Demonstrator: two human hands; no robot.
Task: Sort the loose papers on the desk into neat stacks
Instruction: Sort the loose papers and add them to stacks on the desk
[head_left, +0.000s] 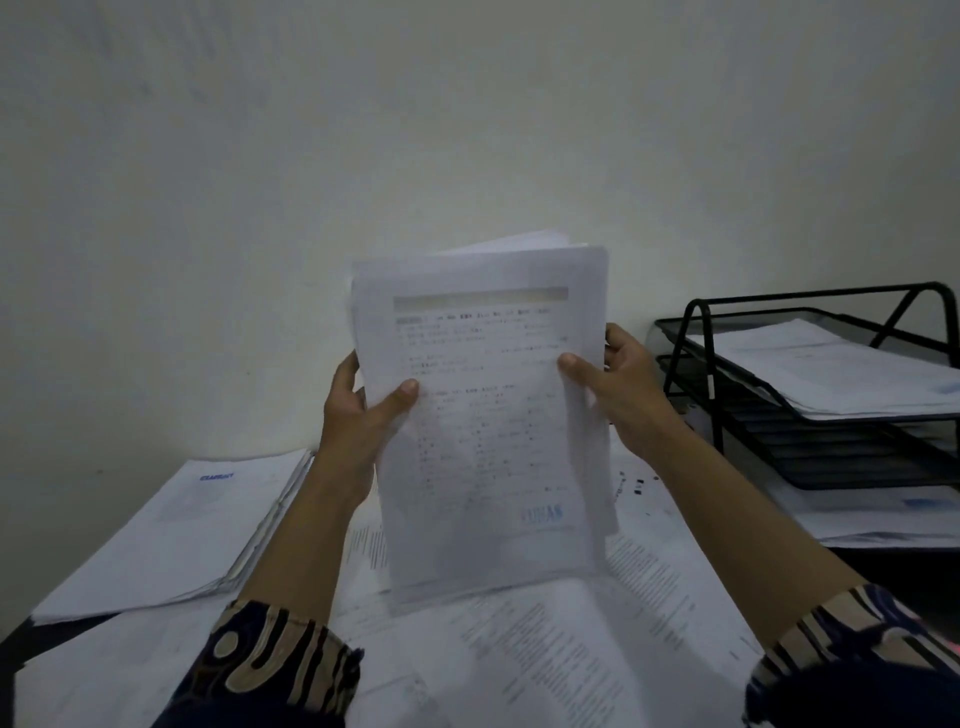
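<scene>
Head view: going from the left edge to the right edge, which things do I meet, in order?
Stack of papers lying on the desk → left hand → bundle of sheets held upright in both hands → right hand → black wire letter tray with papers in it.

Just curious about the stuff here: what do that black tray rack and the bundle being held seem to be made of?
Black tray rack: likely metal, matte black; thin bent rods and mesh floors. Held bundle: thin white printed paper; it lets light through.
</scene>
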